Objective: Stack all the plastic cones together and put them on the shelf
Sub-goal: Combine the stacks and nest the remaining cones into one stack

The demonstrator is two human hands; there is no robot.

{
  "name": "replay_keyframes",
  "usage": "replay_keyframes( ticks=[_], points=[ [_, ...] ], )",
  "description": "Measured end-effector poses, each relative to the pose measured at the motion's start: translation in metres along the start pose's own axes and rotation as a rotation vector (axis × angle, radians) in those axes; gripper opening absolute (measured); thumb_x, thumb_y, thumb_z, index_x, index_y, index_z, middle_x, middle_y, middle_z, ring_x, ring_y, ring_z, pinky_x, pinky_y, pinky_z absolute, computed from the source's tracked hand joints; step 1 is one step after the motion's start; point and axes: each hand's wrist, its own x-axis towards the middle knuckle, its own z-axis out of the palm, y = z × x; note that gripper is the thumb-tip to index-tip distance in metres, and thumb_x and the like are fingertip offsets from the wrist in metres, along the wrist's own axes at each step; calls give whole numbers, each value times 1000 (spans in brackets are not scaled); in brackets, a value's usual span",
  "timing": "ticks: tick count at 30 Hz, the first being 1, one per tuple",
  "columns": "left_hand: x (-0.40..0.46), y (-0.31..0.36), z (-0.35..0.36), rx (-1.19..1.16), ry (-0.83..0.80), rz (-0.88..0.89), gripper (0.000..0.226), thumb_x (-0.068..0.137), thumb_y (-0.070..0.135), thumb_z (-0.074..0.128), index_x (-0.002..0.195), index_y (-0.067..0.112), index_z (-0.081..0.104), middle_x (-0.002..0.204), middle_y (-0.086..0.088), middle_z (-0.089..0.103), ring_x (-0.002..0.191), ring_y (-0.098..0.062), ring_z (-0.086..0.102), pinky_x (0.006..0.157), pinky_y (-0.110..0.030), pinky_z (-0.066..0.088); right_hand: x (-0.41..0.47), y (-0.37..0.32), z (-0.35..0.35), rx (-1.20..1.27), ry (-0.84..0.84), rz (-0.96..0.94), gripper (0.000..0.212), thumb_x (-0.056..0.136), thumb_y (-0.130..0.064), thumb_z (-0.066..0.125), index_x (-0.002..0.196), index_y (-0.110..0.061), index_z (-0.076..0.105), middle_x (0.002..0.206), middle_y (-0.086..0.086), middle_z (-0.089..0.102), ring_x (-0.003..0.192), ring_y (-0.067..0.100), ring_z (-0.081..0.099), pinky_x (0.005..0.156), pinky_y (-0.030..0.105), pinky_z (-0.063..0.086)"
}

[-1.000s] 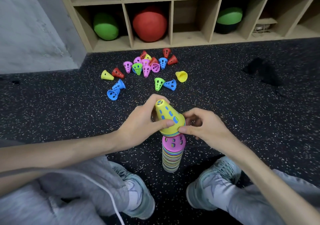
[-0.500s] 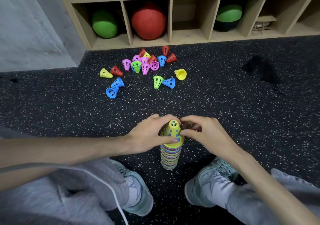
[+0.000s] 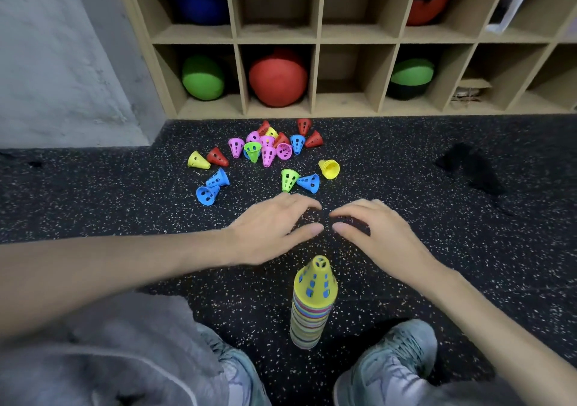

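Floor: dark speckled rubber floor (image 3: 406, 162) running up to a wooden cubby shelf (image 3: 315, 36) that holds balls in several compartments, with one bottom compartment bare just past the scattered cones.
Left hand: left hand (image 3: 268, 227) hovers flat above the floor, fingers (image 3: 307, 229) loosely spread and holding nothing.
Right hand: right hand (image 3: 377, 231) mirrors it, fingers (image 3: 343, 227) relaxed and empty; the two thumb tips nearly meet.
Stack: striped stack of cones (image 3: 310, 318), topped by a yellow cone (image 3: 317, 281), stands upright behind the fingers, toward the wrists, between the two shoes (image 3: 393, 365). Neither hand touches it.
Loose cones: just ahead of the fingertips lie a green cone (image 3: 288, 180) and a blue cone (image 3: 309, 183); a yellow one (image 3: 329, 168) sits a little farther. Left of the left fingers are two blue cones (image 3: 212, 187); the main cluster (image 3: 268, 146) lies well beyond, close to the shelf.
Stage: judged mid-collection, with many cones not yet stacked.
Risk, stack: tall and narrow, unsupported; a forearm or sleeve drawn back over it, or a shoe shifting, would likely topple it.
Risk, pickup: cones lying on their sides look light and may roll or skid from a glancing touch.
Risk, nesting: a cone seated crooked could jam or tilt the column, worse once carried to the shelf.
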Motion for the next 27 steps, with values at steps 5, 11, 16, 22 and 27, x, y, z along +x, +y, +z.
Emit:
replay_keyframes(
  ticks=[5,11,16,22,27],
  points=[
    [53,-42,1,378,-16,55,66,105,60,25,154,17,36,163,-6,34,148,-23,34,119,-43,34,56,8,-7,-178,-114,-25,43,101,-46,52,141,-32,54,144,-10,49,132,11,38,110,35,37],
    [91,-83,25,594,-154,46,62,108,49,36,158,15,26,167,-13,22,153,-31,25,122,-48,29,104,33,10,-294,-259,61,49,102,-41,52,149,-30,44,155,-4,38,139,18,36,115,40,36],
    [114,-112,44,463,-163,-160,64,108,50,36,160,15,21,169,-12,19,153,-30,25,123,-49,28,140,46,35,-302,-252,72,49,103,-37,51,151,-27,41,155,-2,37,137,20,38,114,40,37],
    [127,-146,95,318,-202,-300,65,107,52,37,160,16,22,169,-10,18,153,-29,25,123,-49,28,181,68,81,-242,-324,132,52,102,-37,53,151,-26,40,154,-2,37,135,20,40,112,42,39],
    [130,-198,120,234,-211,-442,67,106,48,44,160,17,22,170,-9,16,153,-30,25,123,-50,27,205,86,114,-157,-409,158,49,103,-35,54,150,-28,43,157,-4,33,141,17,37,117,42,34]
  ],
)
